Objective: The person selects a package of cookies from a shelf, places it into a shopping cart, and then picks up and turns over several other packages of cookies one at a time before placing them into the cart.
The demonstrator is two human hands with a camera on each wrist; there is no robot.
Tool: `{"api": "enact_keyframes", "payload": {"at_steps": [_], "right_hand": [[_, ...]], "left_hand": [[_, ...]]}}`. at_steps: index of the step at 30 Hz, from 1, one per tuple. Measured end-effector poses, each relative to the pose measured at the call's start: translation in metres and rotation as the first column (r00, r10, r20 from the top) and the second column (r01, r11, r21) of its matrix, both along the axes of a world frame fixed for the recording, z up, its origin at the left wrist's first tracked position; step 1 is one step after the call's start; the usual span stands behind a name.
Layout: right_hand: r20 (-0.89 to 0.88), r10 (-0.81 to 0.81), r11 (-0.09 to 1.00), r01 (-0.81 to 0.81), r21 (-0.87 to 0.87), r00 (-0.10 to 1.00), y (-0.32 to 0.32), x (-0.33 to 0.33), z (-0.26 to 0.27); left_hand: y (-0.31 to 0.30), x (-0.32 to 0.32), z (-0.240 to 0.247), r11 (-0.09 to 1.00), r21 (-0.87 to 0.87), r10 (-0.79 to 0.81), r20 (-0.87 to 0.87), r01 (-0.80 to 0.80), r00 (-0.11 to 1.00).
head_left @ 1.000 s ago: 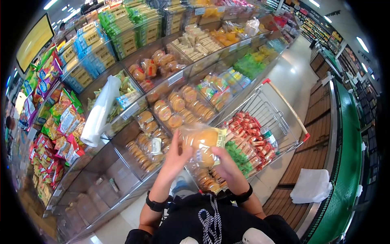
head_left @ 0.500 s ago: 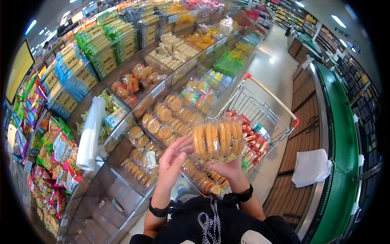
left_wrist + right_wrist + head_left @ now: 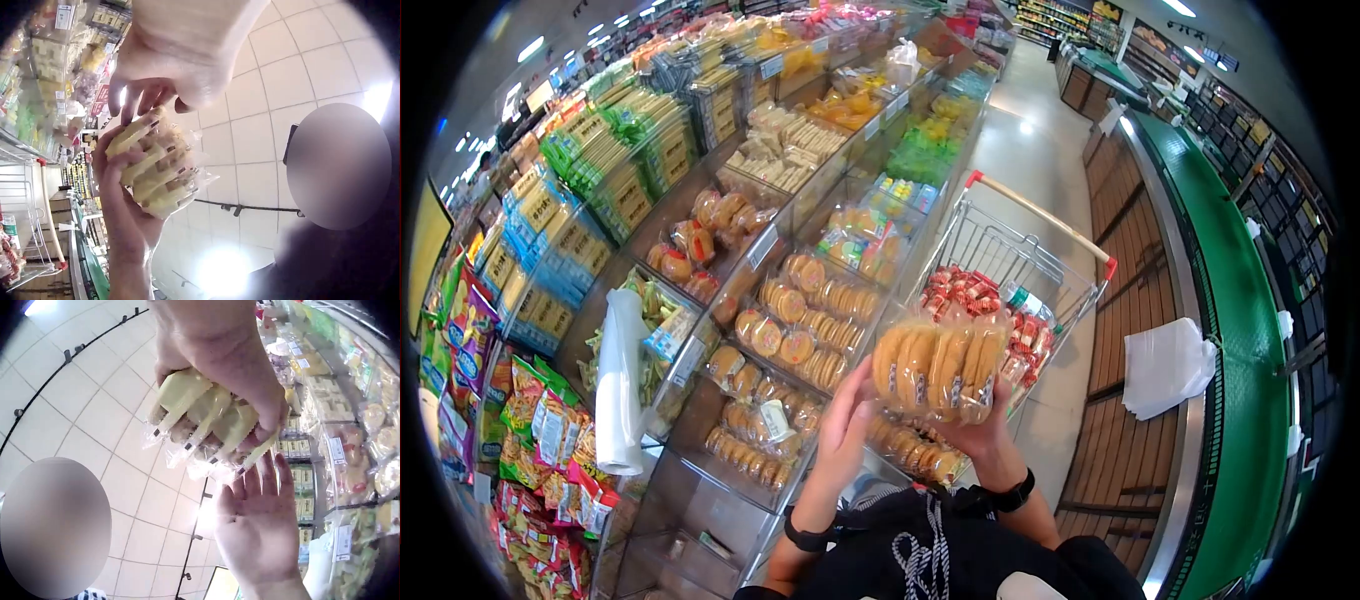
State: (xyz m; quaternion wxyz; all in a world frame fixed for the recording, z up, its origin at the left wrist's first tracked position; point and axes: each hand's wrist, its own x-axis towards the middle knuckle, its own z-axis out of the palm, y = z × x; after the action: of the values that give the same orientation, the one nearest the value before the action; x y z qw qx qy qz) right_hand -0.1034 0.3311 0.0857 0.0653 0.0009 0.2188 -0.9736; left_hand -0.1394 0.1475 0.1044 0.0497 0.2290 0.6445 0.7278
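Observation:
Several individually wrapped round pastries (image 3: pixel 935 370) stand side by side in a row, in clear film with pale yellow strips (image 3: pixel 240 422) along one side. My right hand (image 3: pixel 983 432) grips the row from below and from its right end, fingers curled round the yellow strips. At the left end, the fingertips of my left hand (image 3: pixel 843 425) are right at the wrappers, with the fingers extended. In the right wrist view the left palm (image 3: pixel 259 528) faces the packs. The row is held above a bin of similar wrapped pastries (image 3: pixel 915 445).
A shopping cart (image 3: pixel 1040 260) stands just beyond, containing red-wrapped packs (image 3: pixel 965 292). Clear-walled snack bins (image 3: pixel 800 310) fill the left side. A roll of plastic bags (image 3: pixel 620 380) hangs there. At right, white bags (image 3: pixel 1165 368) lie by a green counter (image 3: pixel 1230 400).
Both hands held the pastries a second ago; then the left hand came away and now is back at their left end. The row has been turned in the right hand. The head view has shifted.

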Motion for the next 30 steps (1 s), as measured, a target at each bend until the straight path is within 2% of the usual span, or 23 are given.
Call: {"api": "enact_keyframes", "payload": {"at_steps": [3,6,10,12,13,15,16,17,18,19,21,22,24,30], "right_hand": [[-0.017,-0.053,0.994,0.054,0.092,0.998,0.002,0.006,0.003],[-0.035,-0.084,0.971,0.090,0.223,0.996,-0.003,0.010,0.014],[-0.109,-0.098,0.929,0.130,0.347,0.989,-0.002,0.012,0.001],[-0.116,-0.007,0.944,0.045,0.328,0.993,0.002,0.016,0.006],[-0.121,0.038,0.948,0.003,0.319,0.992,0.004,0.017,0.007],[-0.112,0.042,0.975,-0.016,0.222,0.993,0.008,0.018,0.006],[-0.107,0.044,0.985,-0.025,0.173,0.993,0.010,0.018,0.005],[-0.096,0.028,0.985,-0.011,0.175,0.995,0.012,0.020,0.005],[-0.083,0.016,0.984,-0.001,0.180,0.996,0.014,0.023,0.006],[-0.069,0.006,0.982,0.007,0.187,0.998,0.017,0.024,0.005],[-0.067,-0.009,0.979,0.022,0.201,0.998,0.023,0.027,0.002],[-0.064,-0.016,0.978,0.029,0.207,0.998,0.025,0.029,0.001],[-0.051,-0.040,0.987,0.047,0.152,0.998,0.025,0.029,0.000],[0.017,-0.046,0.990,0.043,0.133,0.999,0.030,0.030,0.004]], "left_hand": [[-0.004,0.002,0.001,0.999,-0.015,-0.044,0.032,0.045,0.999],[-0.004,0.001,-0.008,0.980,0.161,-0.127,0.062,0.116,0.990],[0.000,0.009,0.003,0.990,0.114,-0.095,0.082,0.085,0.992],[0.002,0.013,0.010,0.995,0.080,-0.064,0.123,0.054,0.990],[0.000,0.012,0.016,0.995,-0.097,-0.018,-0.009,0.017,1.000],[-0.005,0.009,0.034,0.902,-0.415,-0.002,-0.285,-0.121,0.959],[-0.005,0.015,0.050,0.837,-0.425,0.121,-0.469,-0.344,0.875],[-0.006,0.022,0.066,0.739,-0.387,0.217,-0.639,-0.552,0.738],[-0.009,0.031,0.068,0.833,-0.052,0.404,-0.621,-0.550,0.671],[-0.014,0.041,0.070,0.810,0.293,0.580,-0.534,-0.508,0.616],[-0.031,0.059,0.096,0.711,0.614,0.702,-0.636,-0.341,0.319],[-0.036,0.064,0.109,0.717,0.666,0.697,-0.680,-0.206,0.228],[-0.036,0.071,0.129,0.770,0.638,0.628,-0.753,-0.014,0.196],[-0.028,0.080,0.148,0.803,0.582,0.547,-0.805,0.126,0.231]]}}
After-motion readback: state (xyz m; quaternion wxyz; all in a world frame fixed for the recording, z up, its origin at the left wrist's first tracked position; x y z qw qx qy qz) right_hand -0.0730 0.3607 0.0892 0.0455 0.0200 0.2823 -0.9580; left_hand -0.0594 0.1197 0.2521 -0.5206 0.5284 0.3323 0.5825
